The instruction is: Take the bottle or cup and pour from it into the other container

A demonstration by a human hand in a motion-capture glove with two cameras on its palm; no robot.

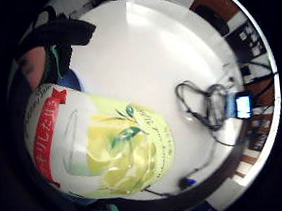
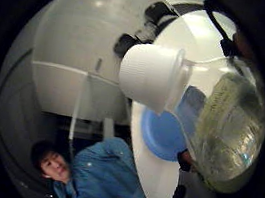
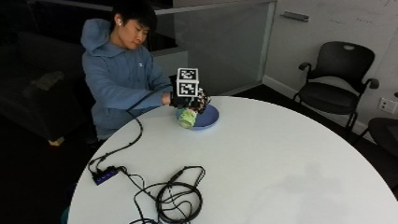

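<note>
One bottle: I see a clear plastic bottle (image 3: pixel 187 119) with a green-yellow label and white cap (image 2: pixel 148 81), held tipped over the blue bowl (image 3: pixel 208 120) at the person's edge of the round white table (image 3: pixel 280 163).
Bottle detail: thumb-side palm view shows the cap still on and pale liquid inside; little-finger-side view shows the label close up, with lemon and leaf artwork and a red band of lettering I cannot read.
Right hand: black-gloved right hand (image 3: pixel 187 100) has its fingers curled round the bottle from above, just over the bowl.
Bowl: blue, shallow, directly beneath and behind the bottle; I cannot tell whether the bottle touches its rim.
Other things: coil of black cable (image 3: pixel 177 198) lies on the table well apart from the bowl, towards the near edge; a small black hub (image 3: pixel 104 175) with blue lights sits at the table's left edge, a cable running from it up to the person's sleeve.
In the way: nothing lies between cable coil and bowl.
Hidden: bowl's inside is mostly masked by hand and bottle; other hand out of sight.
Room: dark floor, glass partition behind the person, black office chair (image 3: pixel 336 84) by the wall at right.
</note>
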